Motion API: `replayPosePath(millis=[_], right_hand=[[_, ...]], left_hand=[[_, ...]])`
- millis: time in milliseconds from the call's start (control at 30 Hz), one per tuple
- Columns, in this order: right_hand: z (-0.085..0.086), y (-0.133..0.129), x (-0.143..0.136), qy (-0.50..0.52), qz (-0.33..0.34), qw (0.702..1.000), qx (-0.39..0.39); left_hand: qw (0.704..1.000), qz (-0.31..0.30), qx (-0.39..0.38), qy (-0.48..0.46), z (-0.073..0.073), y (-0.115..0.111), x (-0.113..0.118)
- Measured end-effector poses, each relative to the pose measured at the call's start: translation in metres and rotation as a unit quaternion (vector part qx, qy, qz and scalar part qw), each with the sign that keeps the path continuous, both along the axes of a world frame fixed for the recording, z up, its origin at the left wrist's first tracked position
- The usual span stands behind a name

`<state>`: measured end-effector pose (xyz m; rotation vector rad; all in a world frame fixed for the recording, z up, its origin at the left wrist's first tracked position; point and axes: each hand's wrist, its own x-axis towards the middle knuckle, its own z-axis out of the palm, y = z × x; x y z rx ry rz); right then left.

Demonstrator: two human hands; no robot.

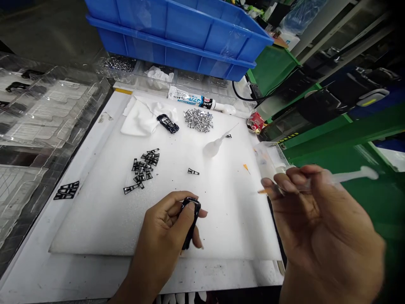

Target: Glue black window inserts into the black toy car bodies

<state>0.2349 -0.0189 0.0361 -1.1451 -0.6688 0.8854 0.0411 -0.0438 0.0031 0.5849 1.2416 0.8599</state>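
Note:
Near the front of a white foam pad (pixel 104 219), my left hand (pixel 167 228) grips a glossy black car-shaped part (pixel 190 223), thumb on top. Off the pad's right side, my right hand (pixel 329 228) is wrapped round a translucent syringe (pixel 344 176) with an orange tip pointing left. Ahead of my left hand lies one small black frame piece (pixel 193 171); several more are in a pile (pixel 142 166) to the left. A black car-shaped part (pixel 168 123) rests on a white cloth (pixel 139 116), beside a heap of small silvery parts (pixel 198 120).
A blue bin (pixel 177 33) stands behind the pad, with a glue tube (pixel 191 98) before it. A white dropper bottle (pixel 211 147) and an orange tip (pixel 246 168) lie at the right. Clear trays (pixel 47 101) are at left, a clear box (pixel 268 154) at right.

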Motion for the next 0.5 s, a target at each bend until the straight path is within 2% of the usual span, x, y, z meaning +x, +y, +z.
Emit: replayPosePath(millis=[100, 167, 200, 300, 400, 500], right_hand=[[0.02, 0.005, -0.019, 0.153, 0.145, 0.977, 0.013], [0.024, 0.011, -0.035, 0.178, 0.226, 0.958, 0.004], [0.023, 0.014, -0.043, 0.181, 0.239, 0.954, -0.004], [0.015, 0.021, -0.065, 0.206, 0.186, 0.96, -0.026], [0.004, 0.021, -0.075, 0.206, 0.138, 0.968, -0.044], [-0.002, 0.019, -0.076, 0.2, 0.137, 0.969, -0.047]], left_hand=[[0.997, -0.012, -0.019, -0.068, -0.001, 0.002, -0.003], [0.984, 0.001, -0.035, -0.177, -0.004, 0.003, -0.007], [0.971, 0.007, -0.047, -0.233, -0.007, 0.002, -0.009], [0.938, 0.019, -0.074, -0.338, -0.013, 0.0, -0.012], [0.929, 0.037, -0.082, -0.36, -0.016, -0.001, -0.012], [0.925, 0.049, -0.086, -0.366, -0.017, 0.0, -0.011]])
